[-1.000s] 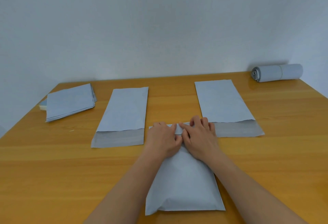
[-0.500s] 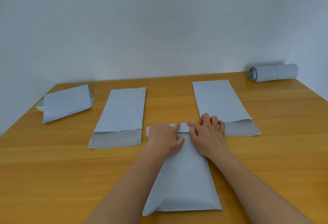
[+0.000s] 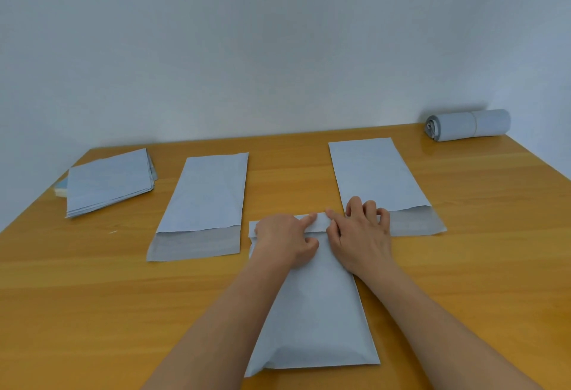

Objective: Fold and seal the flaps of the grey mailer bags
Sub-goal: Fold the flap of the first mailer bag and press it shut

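Observation:
A filled grey mailer bag (image 3: 315, 321) lies lengthwise in front of me, its flap (image 3: 321, 223) folded over at the far end. My left hand (image 3: 284, 238) rests on the flap's left half, index finger stretched along the fold. My right hand (image 3: 361, 235) lies flat on the flap's right half, fingers spread. Two more grey mailer bags lie flat with flaps unfolded toward me: one on the left (image 3: 207, 201), one on the right (image 3: 377, 173), its flap partly hidden by my right hand.
The wooden table (image 3: 92, 297) carries a stack of grey mailers (image 3: 108, 179) at the far left and a roll of mailers (image 3: 466, 125) at the far right corner. A plain wall stands behind the table's far edge.
Both hands have slid apart along the folded flap, the right hand moving rightward over the flap's right half. The bags have not moved.

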A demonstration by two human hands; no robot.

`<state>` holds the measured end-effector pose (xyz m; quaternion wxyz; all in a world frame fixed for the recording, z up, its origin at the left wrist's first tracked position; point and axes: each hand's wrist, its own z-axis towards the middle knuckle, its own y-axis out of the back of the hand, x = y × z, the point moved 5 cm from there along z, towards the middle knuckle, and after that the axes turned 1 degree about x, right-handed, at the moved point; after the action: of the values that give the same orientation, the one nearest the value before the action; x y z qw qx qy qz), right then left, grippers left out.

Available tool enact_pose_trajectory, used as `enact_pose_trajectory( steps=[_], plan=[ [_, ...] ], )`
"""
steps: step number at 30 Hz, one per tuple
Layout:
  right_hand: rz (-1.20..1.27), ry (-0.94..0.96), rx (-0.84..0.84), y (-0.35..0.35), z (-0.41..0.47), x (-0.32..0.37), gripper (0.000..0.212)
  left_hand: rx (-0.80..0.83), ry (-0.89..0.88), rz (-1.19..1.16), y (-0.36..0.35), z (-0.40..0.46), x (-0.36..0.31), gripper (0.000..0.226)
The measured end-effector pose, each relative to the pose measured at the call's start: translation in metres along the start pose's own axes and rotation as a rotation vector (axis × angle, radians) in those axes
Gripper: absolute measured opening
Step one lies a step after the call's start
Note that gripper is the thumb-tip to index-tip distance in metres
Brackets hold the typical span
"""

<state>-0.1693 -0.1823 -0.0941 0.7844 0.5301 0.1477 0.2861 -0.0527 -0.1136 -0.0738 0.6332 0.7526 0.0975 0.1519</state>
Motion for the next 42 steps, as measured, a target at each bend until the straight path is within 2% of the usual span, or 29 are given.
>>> enact_pose_trajectory(
  steps=[10,14,17,27,31,36,40,42],
  plan=[
    [-0.045,0.007,-0.017,0.000,-0.001,0.000,0.040,-0.018,-0.004,0.002,-0.005,0.002,0.001,0.055],
    [0.046,-0.019,-0.045,0.004,-0.001,-0.003,0.043,-0.017,-0.007,0.007,-0.007,0.004,0.001,0.055],
    [0.097,0.036,-0.082,0.006,-0.003,-0.001,0.039,-0.001,-0.006,0.007,-0.009,0.005,0.001,0.056],
    [0.004,0.017,-0.022,0.001,-0.002,-0.002,0.039,0.006,-0.002,0.009,-0.010,0.004,0.001,0.056],
    [0.036,-0.010,-0.057,0.005,-0.001,-0.003,0.040,0.007,-0.006,0.003,-0.010,0.004,0.000,0.056],
    [0.069,0.072,-0.030,0.000,-0.001,-0.002,0.041,0.006,-0.005,0.013,-0.012,0.004,0.001,0.057],
    [0.002,0.009,-0.004,0.003,0.000,0.001,0.049,0.013,-0.003,0.023,-0.010,0.002,0.000,0.057],
    [0.052,-0.028,-0.019,0.010,0.004,0.002,0.047,0.016,-0.005,0.014,-0.009,0.002,-0.001,0.056]
  ],
)
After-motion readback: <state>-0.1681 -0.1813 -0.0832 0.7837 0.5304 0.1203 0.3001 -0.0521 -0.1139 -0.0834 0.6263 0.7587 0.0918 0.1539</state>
